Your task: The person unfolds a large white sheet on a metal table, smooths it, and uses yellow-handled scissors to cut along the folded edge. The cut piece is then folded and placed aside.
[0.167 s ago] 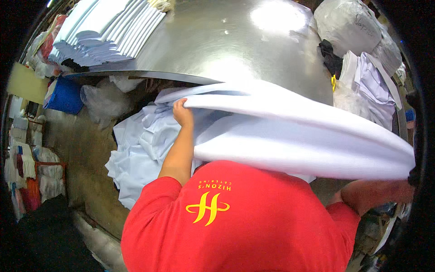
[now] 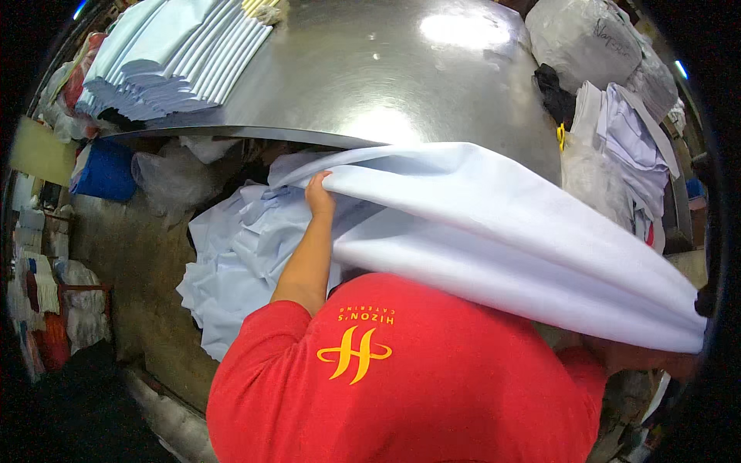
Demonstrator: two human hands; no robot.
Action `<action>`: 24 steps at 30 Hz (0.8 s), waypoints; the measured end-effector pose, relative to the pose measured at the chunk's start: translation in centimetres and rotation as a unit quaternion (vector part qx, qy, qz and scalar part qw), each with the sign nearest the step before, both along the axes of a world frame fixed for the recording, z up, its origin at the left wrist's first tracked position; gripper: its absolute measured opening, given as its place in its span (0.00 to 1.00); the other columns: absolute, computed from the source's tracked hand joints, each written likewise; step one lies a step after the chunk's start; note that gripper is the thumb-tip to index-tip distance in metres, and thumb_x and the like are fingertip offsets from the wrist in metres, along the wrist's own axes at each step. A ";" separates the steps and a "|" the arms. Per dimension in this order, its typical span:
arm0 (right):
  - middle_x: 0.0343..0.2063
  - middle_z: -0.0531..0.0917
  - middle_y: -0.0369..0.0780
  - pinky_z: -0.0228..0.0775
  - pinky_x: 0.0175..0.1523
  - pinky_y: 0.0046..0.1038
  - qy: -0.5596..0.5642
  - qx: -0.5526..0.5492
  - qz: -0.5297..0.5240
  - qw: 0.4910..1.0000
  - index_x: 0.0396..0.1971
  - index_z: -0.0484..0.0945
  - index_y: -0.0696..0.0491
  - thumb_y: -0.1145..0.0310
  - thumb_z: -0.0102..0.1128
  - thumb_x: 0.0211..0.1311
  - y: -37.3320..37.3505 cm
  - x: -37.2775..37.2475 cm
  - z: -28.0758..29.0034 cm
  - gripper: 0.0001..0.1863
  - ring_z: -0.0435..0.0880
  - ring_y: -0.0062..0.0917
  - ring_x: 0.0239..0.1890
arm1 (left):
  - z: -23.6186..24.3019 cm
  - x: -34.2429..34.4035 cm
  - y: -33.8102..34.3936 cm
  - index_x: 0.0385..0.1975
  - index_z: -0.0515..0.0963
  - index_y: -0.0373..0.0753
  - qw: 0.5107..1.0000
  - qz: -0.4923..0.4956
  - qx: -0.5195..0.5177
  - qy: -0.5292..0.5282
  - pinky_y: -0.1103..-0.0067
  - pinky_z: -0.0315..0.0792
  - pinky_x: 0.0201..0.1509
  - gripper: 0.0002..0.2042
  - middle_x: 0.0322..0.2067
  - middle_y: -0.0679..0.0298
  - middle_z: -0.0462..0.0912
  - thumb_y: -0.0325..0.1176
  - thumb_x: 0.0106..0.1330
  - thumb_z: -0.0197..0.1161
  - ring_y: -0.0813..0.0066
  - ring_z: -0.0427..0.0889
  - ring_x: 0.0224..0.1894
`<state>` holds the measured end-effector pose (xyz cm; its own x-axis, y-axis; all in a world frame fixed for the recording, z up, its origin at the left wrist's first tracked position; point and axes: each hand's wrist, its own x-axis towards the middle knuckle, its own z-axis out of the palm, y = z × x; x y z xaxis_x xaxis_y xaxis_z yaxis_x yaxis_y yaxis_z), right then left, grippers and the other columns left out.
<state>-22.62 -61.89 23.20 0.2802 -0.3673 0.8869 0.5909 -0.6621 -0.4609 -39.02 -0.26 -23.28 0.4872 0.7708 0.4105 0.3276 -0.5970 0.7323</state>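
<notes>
My left hand point(image 2: 319, 189) is closed on the upper edge of a long white cloth point(image 2: 509, 216), which stretches in wide folds across to the far right. My right forearm point(image 2: 648, 359) runs under the cloth's right end, where the hand and fingers are hidden. Beyond and below my left hand lies a crumpled heap of white fabric point(image 2: 231, 270). My red shirt point(image 2: 409, 409) fills the lower middle.
A steel table point(image 2: 347, 77) carries folded white cloths point(image 2: 170, 46) at back left. At back right are wrapped bundles point(image 2: 579, 42), black fabric point(image 2: 554, 92) and more linens point(image 2: 629, 154). A blue bin point(image 2: 104, 170) sits left, near crowded shelving point(image 2: 58, 293).
The right part of the long cloth has dropped lower along with my right arm, now more covered by it. My left hand has shifted slightly right, still gripping the edge.
</notes>
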 end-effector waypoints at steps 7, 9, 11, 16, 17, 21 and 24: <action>0.32 0.80 0.38 0.69 0.42 0.22 0.122 0.008 0.180 0.976 0.37 0.76 0.59 0.67 0.55 0.60 3.6 3.3 -4.9 0.11 0.77 0.22 0.36 | 14.2 -7.5 12.8 0.31 0.72 0.39 0.936 0.108 0.048 -0.333 0.73 0.70 0.43 0.09 0.32 0.62 0.76 0.38 0.61 0.49 0.68 0.75 0.34; 0.32 0.80 0.36 0.68 0.42 0.21 0.175 0.065 0.217 0.958 0.37 0.77 0.58 0.68 0.55 0.60 6.6 5.2 -7.2 0.11 0.76 0.20 0.35 | 24.1 -11.2 17.5 0.32 0.72 0.38 0.903 0.148 0.123 -0.385 0.72 0.70 0.44 0.09 0.33 0.60 0.76 0.36 0.61 0.49 0.66 0.75 0.36; 0.31 0.79 0.34 0.65 0.39 0.19 0.228 0.074 0.215 0.947 0.37 0.77 0.58 0.68 0.56 0.60 9.3 6.3 -8.8 0.09 0.74 0.16 0.32 | 33.8 -13.2 19.8 0.32 0.72 0.37 0.884 0.147 0.192 -0.400 0.71 0.70 0.44 0.09 0.33 0.59 0.77 0.35 0.61 0.49 0.64 0.75 0.37; 0.24 0.76 0.30 0.61 0.30 0.15 0.231 0.071 0.338 0.910 0.33 0.79 0.56 0.68 0.58 0.58 16.7 8.4 -12.6 0.07 0.69 0.11 0.25 | 50.2 -8.4 16.2 0.34 0.73 0.34 0.885 0.050 0.311 -0.343 0.70 0.70 0.47 0.09 0.35 0.54 0.78 0.31 0.61 0.48 0.59 0.76 0.40; 0.23 0.76 0.30 0.61 0.29 0.14 0.249 0.104 0.347 0.898 0.33 0.79 0.56 0.69 0.58 0.58 18.3 8.9 -13.6 0.07 0.69 0.11 0.24 | 51.0 -6.3 14.9 0.35 0.73 0.34 0.893 0.018 0.316 -0.319 0.69 0.70 0.47 0.09 0.36 0.53 0.78 0.31 0.61 0.48 0.58 0.76 0.41; 0.21 0.76 0.29 0.61 0.27 0.14 0.282 0.150 0.350 0.881 0.32 0.80 0.57 0.69 0.59 0.56 19.4 9.1 -16.5 0.07 0.68 0.11 0.21 | 45.2 1.4 11.8 0.36 0.73 0.32 0.943 -0.131 0.296 -0.079 0.68 0.70 0.49 0.09 0.37 0.49 0.79 0.28 0.61 0.48 0.54 0.77 0.43; 0.21 0.76 0.30 0.62 0.28 0.14 0.317 0.111 0.344 0.877 0.31 0.80 0.57 0.70 0.59 0.56 18.0 7.6 -16.5 0.07 0.70 0.11 0.22 | 37.8 2.7 9.7 0.42 0.73 0.32 0.862 -0.206 0.309 0.344 0.70 0.69 0.51 0.14 0.39 0.47 0.78 0.24 0.54 0.55 0.49 0.75 0.46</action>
